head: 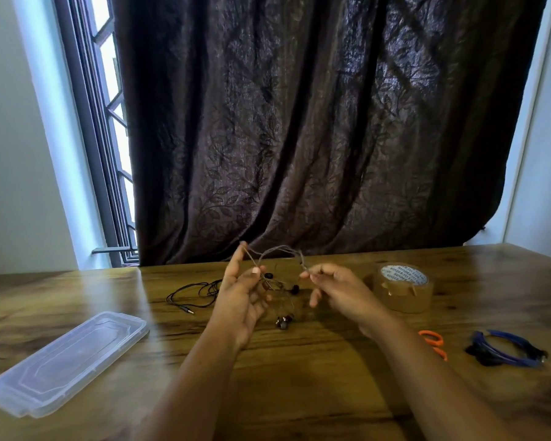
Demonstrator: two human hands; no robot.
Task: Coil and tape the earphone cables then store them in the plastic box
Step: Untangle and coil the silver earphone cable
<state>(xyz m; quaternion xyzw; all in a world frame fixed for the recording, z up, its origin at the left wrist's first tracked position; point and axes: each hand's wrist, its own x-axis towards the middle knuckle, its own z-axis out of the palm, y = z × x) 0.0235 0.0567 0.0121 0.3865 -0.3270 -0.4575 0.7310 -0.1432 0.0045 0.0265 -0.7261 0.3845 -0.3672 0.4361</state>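
My left hand holds a thin brownish earphone cable above the table, pinching it between thumb and fingers, with dark earbuds dangling just beside the thumb. My right hand pinches the same cable at its other end, so a loop arches between the two hands. A black earphone cable with its jack lies loose on the table, left of my left hand. A dark blue cable lies coiled at the right. The clear plastic box, lid on, lies at the left front. A brown tape roll stands right of my right hand.
Orange-handled scissors lie partly hidden behind my right forearm. A small dark earbud piece hangs or rests below the hands. A dark curtain hangs behind the wooden table, and a window stands at the left.
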